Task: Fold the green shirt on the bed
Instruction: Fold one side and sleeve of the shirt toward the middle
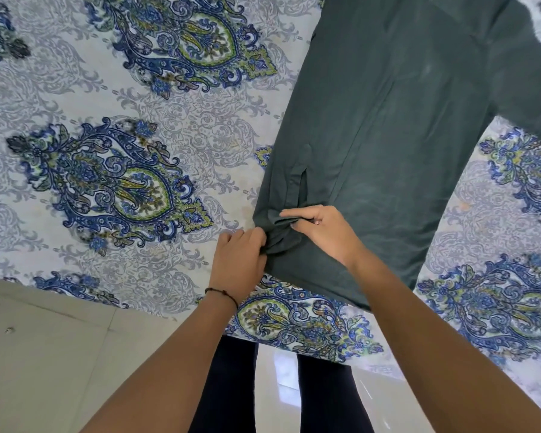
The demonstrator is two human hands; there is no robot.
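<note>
The dark green shirt (394,126) lies spread flat on the bed, its body running from the near edge up to the top right, one sleeve reaching out at the right. My left hand (238,260) pinches the bunched hem corner at the shirt's near left. My right hand (322,232) rests just right of it, fingers curled into the same gathered fabric beside the side slit. Both hands touch at that corner.
The bed (113,89) is covered with a white sheet printed with blue and green paisley. Its near edge runs diagonally across the lower frame. Pale tiled floor (44,354) lies below at the left, and my dark-trousered legs stand against the bed.
</note>
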